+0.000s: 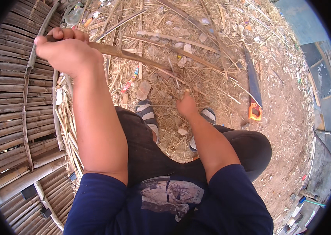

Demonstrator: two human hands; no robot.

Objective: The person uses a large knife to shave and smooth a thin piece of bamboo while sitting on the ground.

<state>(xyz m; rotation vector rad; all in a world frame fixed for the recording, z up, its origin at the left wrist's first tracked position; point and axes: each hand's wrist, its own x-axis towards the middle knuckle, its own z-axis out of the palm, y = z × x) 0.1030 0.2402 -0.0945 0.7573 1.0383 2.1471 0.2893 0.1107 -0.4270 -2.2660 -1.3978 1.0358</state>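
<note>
A long bamboo strip (134,55) is gripped in the left hand (65,49) and steadied low by the right hand (185,105), fingers closed around it.

Left grip (66,51) clenched, right grip (185,105) lowered

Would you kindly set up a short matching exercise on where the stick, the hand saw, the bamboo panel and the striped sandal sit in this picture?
Things:
1. stick
2. hand saw
3. bamboo panel
4. striped sandal

Places:
A. on the foot between the forearms
B. gripped in the left hand, its far end at the right hand
C. along the left side
D. flat on the dirt to the right

Pairs: 1-B, 2-D, 3-C, 4-A
</note>
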